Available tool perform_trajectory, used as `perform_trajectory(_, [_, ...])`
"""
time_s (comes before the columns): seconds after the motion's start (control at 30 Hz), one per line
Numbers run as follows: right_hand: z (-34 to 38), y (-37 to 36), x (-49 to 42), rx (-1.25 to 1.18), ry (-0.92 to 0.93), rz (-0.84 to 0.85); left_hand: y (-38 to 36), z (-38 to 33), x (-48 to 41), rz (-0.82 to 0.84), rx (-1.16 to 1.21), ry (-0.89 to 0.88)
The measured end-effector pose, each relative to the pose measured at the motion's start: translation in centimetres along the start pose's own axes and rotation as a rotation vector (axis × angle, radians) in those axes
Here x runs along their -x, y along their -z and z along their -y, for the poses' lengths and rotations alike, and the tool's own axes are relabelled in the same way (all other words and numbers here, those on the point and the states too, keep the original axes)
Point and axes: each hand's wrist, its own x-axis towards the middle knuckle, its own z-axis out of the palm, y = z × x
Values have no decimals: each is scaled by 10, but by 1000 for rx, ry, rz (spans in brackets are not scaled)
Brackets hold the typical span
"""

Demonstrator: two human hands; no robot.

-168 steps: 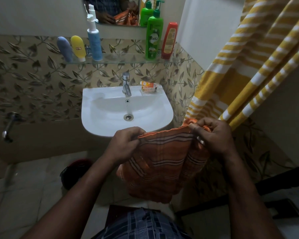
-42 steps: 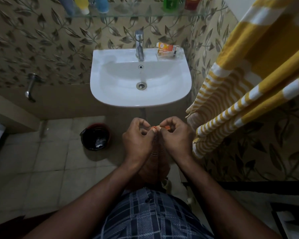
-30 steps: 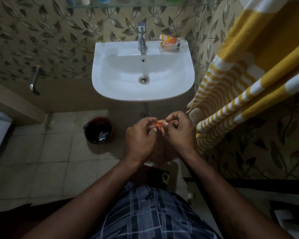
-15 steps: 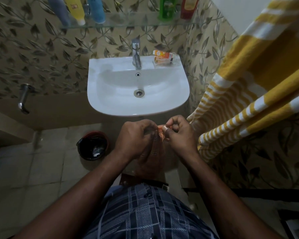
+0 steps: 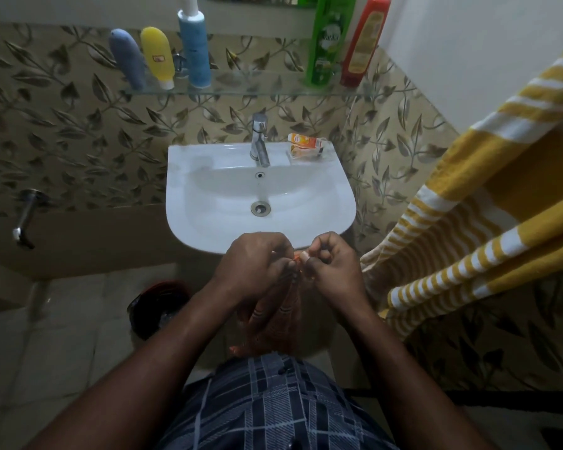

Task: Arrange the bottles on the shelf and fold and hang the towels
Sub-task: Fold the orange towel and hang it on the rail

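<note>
- Orange towel [image 5: 283, 316]: lower centre of frame, just in front of the sink's [image 5: 208, 228] near rim. Gathered into a narrow bundle and hanging straight down below both hands towards the checked shirt [image 5: 273, 404].
- Left hand [image 5: 257, 264]: back of hand up, fingers curled inward, fingertips pinching the towel's top edge.
- Right hand [image 5: 333, 267]: just beside the left, nearly touching it. Thumb and forefinger pinch the same orange edge, remaining fingers curled in.
- Both forearms enter from the bottom corners and converge at centre, wrists roughly level.
- Glass shelf [image 5: 257, 89], top of frame: grey-blue tube [image 5: 127, 56], yellow tube [image 5: 158, 56] and blue bottle [image 5: 194, 50] grouped at its left. Green bottle [image 5: 327, 40] and red bottle [image 5: 364, 40] side by side at its right.
- Yellow striped towel [image 5: 485, 206]: draped down the right side of frame, apart from both hands.
- Tap [image 5: 260, 141] at the sink's back edge, small orange box [image 5: 304, 145] to its right.
- Dark bin [image 5: 158, 306] on the floor, lower left of the sink.
</note>
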Motion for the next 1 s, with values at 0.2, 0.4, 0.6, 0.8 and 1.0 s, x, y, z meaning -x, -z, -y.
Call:
perform_trajectory(0.2, [6,-6,-7,5,0,-6,12,11,-10,74,94,43])
perform_trajectory(0.4, [10,-13,-11,31,15,-11,19,21,-15,85,88,51])
perform_trajectory(0.6, [8,-23,-15,70,11,-23,23,23,-15,67,25,34])
perform_trajectory(0.8, [16,-28,-10,28,7,-13,25,26,-12,7,-23,7])
perform_trajectory(1.0, [24,-33,0,-47,4,31,34,33,-6,-27,-14,-65])
